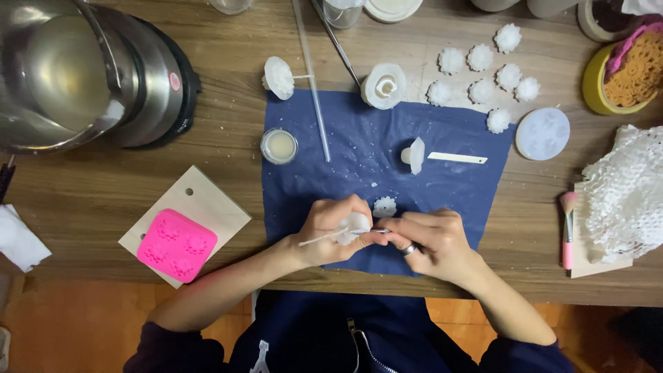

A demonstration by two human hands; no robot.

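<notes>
one white wax flower [356, 224], left hand [324, 231] gripping it, right hand [431, 242] gripping one tool [380, 231]

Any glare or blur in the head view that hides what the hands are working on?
Head view: sharp and evenly lit; left hand and right hand show clearly on the blue cloth. Glare only on the steel pot. The white wax piece is bright, its detail washed out.

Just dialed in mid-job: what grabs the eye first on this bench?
The bright pink mold on the board at front left stands out. At the middle, the left hand holds a white wax flower over the blue cloth while the right hand works it with a small tool.
</notes>
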